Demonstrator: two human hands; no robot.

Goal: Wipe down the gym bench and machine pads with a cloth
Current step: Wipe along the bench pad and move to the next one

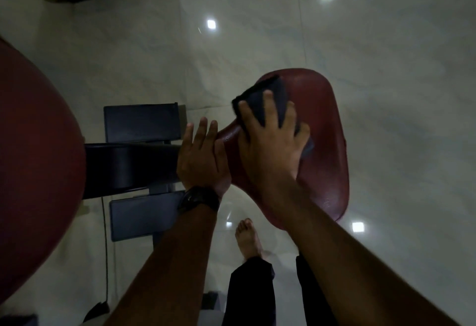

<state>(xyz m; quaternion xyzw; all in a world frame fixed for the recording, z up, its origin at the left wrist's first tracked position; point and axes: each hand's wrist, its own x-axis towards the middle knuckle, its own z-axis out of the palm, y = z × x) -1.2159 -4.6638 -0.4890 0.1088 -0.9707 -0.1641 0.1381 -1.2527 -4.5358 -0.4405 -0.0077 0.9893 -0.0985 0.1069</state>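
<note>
A glossy pale tiled floor fills most of the view, dim, with square ceiling lights mirrored in it and wide bare stretches to the right and beyond the seat; at the left edge bulges a large dark-red pad, its rim curving close to the black frame that runs across to the smaller dark-red seat pad; two flat black plates sit either side of that frame, and a thin cable trails down the floor beneath them; the seat pad's rounded far and right edges stand clear over open floor, while its near-left edge narrows toward the frame; the right hand lies flat with fingers spread, pressing a dark folded cloth onto the upper-left part of the seat pad; the cloth reaches almost to the pad's far-left rim; the left hand, fingers straight and held together, rests open against the narrow end of the seat pad where it meets the frame, gripping nothing; a black watch is on that wrist; a bare foot stands on the floor below the pad.
</note>
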